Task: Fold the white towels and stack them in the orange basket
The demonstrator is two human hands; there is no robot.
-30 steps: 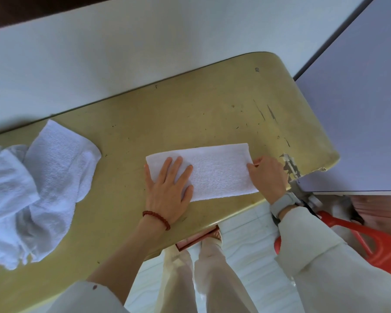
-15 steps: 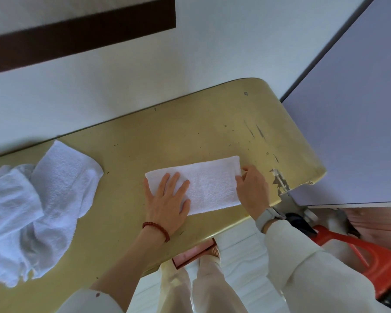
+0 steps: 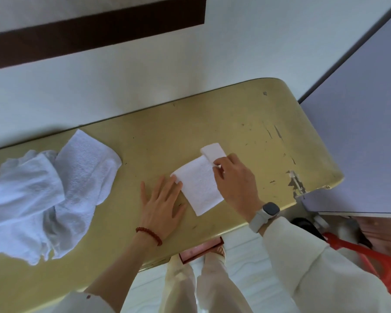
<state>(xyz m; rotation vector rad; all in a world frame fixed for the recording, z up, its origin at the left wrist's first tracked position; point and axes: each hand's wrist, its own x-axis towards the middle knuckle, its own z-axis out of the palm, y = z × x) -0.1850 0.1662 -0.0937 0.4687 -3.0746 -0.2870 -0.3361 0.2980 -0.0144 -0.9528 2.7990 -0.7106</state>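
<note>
A folded white towel (image 3: 199,184) lies on the yellow table (image 3: 235,132), its right end lifted and turned over toward the left. My right hand (image 3: 235,179) pinches that lifted end above the towel. My left hand (image 3: 161,204) lies flat with straight fingers at the towel's left edge, fingertips touching it. A pile of unfolded white towels (image 3: 45,195) sits at the table's left. A piece of the orange basket (image 3: 370,260) shows at the lower right, below the table and behind my right sleeve.
The table stands against a white wall (image 3: 145,75), and its rounded right end has chipped paint (image 3: 296,184). A grey panel (image 3: 359,132) stands to the right. My legs and a pink box (image 3: 201,248) are below the table's front edge.
My right hand has lifted the towel's right end and carried it leftward over the rest. My left hand has slid left to the towel's edge. The camera tilted up, so more wall shows.
</note>
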